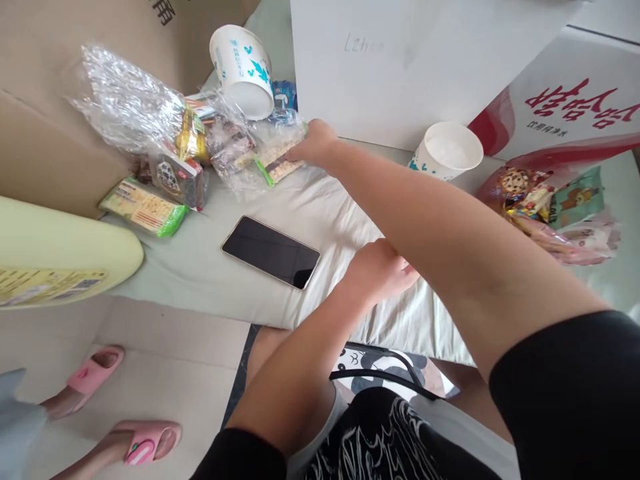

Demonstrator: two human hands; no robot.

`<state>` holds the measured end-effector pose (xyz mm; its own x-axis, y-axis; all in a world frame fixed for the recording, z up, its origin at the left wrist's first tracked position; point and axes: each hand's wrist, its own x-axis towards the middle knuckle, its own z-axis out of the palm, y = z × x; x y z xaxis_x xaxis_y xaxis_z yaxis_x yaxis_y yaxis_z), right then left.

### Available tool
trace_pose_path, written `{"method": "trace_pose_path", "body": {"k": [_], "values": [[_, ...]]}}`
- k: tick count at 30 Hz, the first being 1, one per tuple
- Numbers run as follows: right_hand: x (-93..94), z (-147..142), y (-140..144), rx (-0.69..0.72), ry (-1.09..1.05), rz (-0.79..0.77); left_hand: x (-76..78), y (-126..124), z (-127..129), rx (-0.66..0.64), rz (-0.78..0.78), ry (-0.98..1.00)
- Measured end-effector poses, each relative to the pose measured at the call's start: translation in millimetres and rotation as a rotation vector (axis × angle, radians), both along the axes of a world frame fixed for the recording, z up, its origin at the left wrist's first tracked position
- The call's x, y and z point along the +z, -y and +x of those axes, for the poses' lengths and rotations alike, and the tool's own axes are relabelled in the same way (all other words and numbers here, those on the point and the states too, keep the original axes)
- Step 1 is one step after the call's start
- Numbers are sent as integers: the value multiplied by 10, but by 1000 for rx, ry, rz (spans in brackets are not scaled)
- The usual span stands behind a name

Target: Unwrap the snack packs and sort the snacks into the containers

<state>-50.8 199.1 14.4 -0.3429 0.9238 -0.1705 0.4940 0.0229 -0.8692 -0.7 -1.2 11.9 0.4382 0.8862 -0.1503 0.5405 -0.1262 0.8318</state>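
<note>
The snack packet [274, 162], a clear wrapper with pale contents and a green strip, lies on the pale cloth [320, 213] at the far middle of the surface, at the near edge of a heap of wrappers. The right hand [316, 143] reaches across the body and rests on the packet's right end. Its fingers are curled down onto the wrapper; whether they pinch it or only press on it cannot be told.

The left hand [377, 270] lies nearer the body on the same cloth, under the right forearm. Its fingers are folded loosely, and nothing can be seen held in it.

Around the packet:
- Crumpled clear plastic [125, 100] lies to the left, with a dark patterned packet [177, 179] below it.
- A green-edged packet [144, 208] lies flat further left.
- 1 white paper cup [243, 70] with blue print lies tipped, its mouth facing down toward the heap.
- 1 second paper cup [447, 152] stands upright to the right, well apart from the heap.

A black phone [271, 252] lies screen up on the cloth, between the heap and the left hand. A clear bag of mixed snacks [547, 200] lies at the far right. A white box [400, 67] stands behind, beside a carton with red characters [575, 100]. Brown cardboard [50, 100] fills the upper left.

At lower left, another person's feet in 2 pink slippers [120, 407] stand on the floor.
</note>
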Motion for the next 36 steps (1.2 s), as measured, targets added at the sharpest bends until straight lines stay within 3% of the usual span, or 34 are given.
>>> {"method": "trace_pose_path", "body": {"k": [4,8,11,15,18,21,28,33,36], "values": [[153,457,324,-149,2,-65,9,23,18,-13,-16,44],[269,1332,821,-183,-298,-2,-47,5,82,2,-57,102],[289,2001,1361,-293,-513,35,-120,-48,139,61,-125,301],[92,2411,2082,-419,-733,-28,-156,-76,298,18,-347,882],[-164,2473,2376,-429,-743,-61,-178,-44,471,189,-446,1025],[-333,2627,2478,-333,-615,18,-234,-24,579,368,-500,978],[-320,3217,2411,10,-449,106,-368,-168,493,425,-640,900],[-321,3199,2349,28,-305,227,-368,-158,475,362,-658,811],[-337,3074,2357,4,-255,328,-363,-82,514,269,-556,727]]}}
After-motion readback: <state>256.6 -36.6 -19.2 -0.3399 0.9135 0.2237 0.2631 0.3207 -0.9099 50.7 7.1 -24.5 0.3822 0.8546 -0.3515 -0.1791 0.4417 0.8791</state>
